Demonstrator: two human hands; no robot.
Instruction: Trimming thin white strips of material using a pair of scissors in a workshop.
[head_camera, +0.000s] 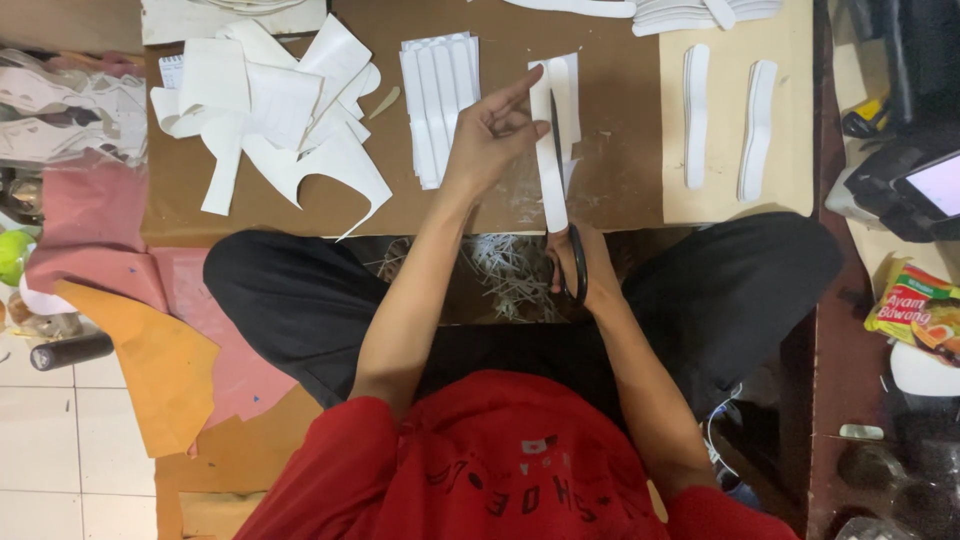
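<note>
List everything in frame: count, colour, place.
white strip: 1, white, held upright mid-frame
scissors: 1, black handles, cutting the strip
offcuts: heap, white, upper left on brown board
cut strip stack: 1, white, left of the strip
shaped pieces: 2 stacks, white, right on cream sheet
trimmings: pile, white, between the knees
snack packet: 1, yellow-green, far right
left hand: pinching the strip
right hand: in the scissors

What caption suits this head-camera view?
Right hand works black-handled scissors along a long white strip that the left hand steadies over brown cardboard.
</note>
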